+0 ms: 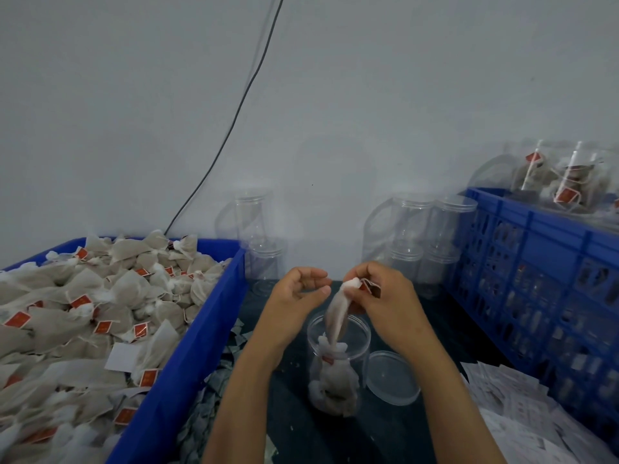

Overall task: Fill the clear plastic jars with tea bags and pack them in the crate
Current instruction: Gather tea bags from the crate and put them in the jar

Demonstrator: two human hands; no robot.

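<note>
At the near edge of the dark bench, I saw both forearms reaching in over an open clear jar standing upright and already partly filled with tea bags. Just right of it, its clear lid lay flat on the bench, and loose white paper slips were scattered further right. The right hand pinched the knotted top of a tea bag together with its red tag, so the bag hung down into the jar's mouth. The left hand hovered beside it with fingers loosely curled and held nothing. On the left, a blue bin was heaped with tea bags carrying red tags. On the right stood a blue slatted crate, with filled jars showing above its far rim. Farther back, against the grey wall, empty clear jars were stacked in twos, some near the crate and others by the bin's far corner. A black cable ran down the wall behind the bin.
</note>
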